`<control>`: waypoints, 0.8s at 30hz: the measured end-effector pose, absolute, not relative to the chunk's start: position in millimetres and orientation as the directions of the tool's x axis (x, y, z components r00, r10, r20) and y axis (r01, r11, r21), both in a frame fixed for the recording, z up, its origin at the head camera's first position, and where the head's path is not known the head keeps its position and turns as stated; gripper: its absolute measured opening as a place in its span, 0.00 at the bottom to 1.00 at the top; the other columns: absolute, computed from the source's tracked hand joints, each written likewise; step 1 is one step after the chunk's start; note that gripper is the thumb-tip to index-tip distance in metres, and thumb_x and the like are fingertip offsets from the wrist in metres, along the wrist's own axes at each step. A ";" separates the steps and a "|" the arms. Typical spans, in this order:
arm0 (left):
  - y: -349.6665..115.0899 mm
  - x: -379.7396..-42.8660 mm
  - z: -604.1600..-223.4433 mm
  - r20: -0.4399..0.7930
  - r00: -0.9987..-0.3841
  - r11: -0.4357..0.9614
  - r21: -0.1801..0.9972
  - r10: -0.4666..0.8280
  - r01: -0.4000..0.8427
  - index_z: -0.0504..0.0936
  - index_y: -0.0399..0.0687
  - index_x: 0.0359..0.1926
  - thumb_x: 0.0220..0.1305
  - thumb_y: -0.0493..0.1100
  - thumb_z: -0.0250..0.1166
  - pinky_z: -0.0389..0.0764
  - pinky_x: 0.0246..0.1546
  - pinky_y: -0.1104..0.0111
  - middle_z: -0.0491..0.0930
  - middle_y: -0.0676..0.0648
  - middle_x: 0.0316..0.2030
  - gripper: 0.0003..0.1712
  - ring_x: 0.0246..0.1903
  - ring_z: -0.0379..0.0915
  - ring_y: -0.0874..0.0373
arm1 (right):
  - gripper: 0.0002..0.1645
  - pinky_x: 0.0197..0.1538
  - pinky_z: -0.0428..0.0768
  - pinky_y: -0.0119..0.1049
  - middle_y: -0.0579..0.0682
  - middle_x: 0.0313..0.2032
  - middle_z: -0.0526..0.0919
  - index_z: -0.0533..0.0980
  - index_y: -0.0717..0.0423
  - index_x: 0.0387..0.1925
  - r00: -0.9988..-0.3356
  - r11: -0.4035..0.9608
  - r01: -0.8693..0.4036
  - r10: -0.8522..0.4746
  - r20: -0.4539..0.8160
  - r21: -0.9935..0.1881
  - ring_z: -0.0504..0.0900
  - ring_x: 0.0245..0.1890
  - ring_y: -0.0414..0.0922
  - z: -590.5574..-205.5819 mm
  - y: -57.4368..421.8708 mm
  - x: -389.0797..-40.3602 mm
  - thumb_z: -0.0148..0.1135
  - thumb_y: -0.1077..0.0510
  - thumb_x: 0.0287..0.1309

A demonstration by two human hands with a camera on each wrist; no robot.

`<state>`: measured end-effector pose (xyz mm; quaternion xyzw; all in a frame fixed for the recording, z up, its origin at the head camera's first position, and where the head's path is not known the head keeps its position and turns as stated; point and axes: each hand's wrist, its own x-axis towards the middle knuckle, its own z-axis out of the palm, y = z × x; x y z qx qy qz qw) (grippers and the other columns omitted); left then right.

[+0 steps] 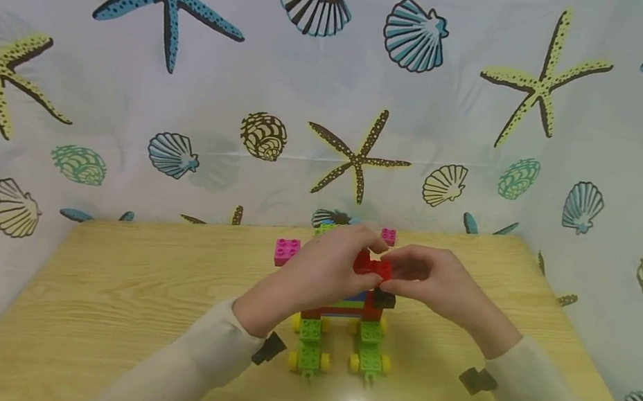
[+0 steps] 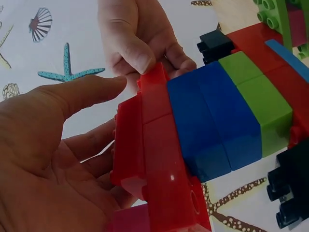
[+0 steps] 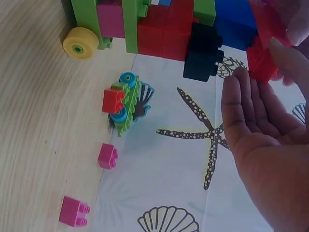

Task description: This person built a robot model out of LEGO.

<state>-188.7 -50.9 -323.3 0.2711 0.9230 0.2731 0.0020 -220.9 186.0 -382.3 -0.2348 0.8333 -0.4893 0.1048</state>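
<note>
A toy-brick figure stands on green wheeled bases [image 1: 369, 354] with yellow wheels. Red bricks [image 2: 164, 154] top its blue bricks [image 2: 207, 123], and a black brick [image 1: 384, 299] juts from each side. My right hand [image 1: 440, 286] pinches the end of the top red bricks, its thumb laid on them and its fingers beyond. On the other side my left hand [image 1: 329, 272] has its thumb extended, a small gap from the red bricks in the left wrist view. Its fingers pass behind those bricks, where the tips are hidden. Hands cover much of the figure's top in the head view.
Two pink bricks, one nearer [image 1: 287, 251] and one farther [image 1: 388, 236], lie on the wooden table [image 1: 155, 293]. A small green wheeled piece with a red brick [image 3: 114, 100] sits beyond the figure. A patterned cloth [image 1: 240, 75] hangs behind and at the sides.
</note>
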 end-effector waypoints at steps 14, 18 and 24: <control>-73.8 -195.9 -329.0 0.072 -0.903 0.762 0.511 0.423 0.398 0.91 0.45 0.58 0.71 0.43 0.80 0.93 0.54 0.60 0.92 0.47 0.50 0.18 0.47 0.86 0.52 | 0.23 0.58 0.92 0.41 0.56 0.55 0.93 0.86 0.57 0.63 -0.865 0.378 -0.272 -0.499 0.053 -0.885 0.92 0.54 0.50 -385.3 154.4 -226.8 0.78 0.56 0.71; -78.6 -194.7 -328.6 0.064 -0.908 0.760 0.524 0.414 0.383 0.92 0.46 0.58 0.71 0.43 0.80 0.93 0.54 0.61 0.92 0.47 0.51 0.17 0.47 0.86 0.53 | 0.24 0.61 0.92 0.43 0.54 0.58 0.92 0.85 0.54 0.65 -0.854 0.391 -0.264 -0.519 0.026 -0.882 0.91 0.57 0.50 -385.6 155.1 -229.9 0.78 0.53 0.72; -83.7 -193.1 -328.4 0.059 -0.917 0.778 0.510 0.394 0.367 0.94 0.46 0.55 0.71 0.44 0.79 0.92 0.53 0.61 0.93 0.48 0.50 0.15 0.46 0.85 0.53 | 0.23 0.67 0.90 0.46 0.52 0.64 0.90 0.85 0.51 0.66 -0.855 0.379 -0.245 -0.518 0.015 -0.892 0.90 0.63 0.51 -386.5 179.4 -244.6 0.74 0.50 0.75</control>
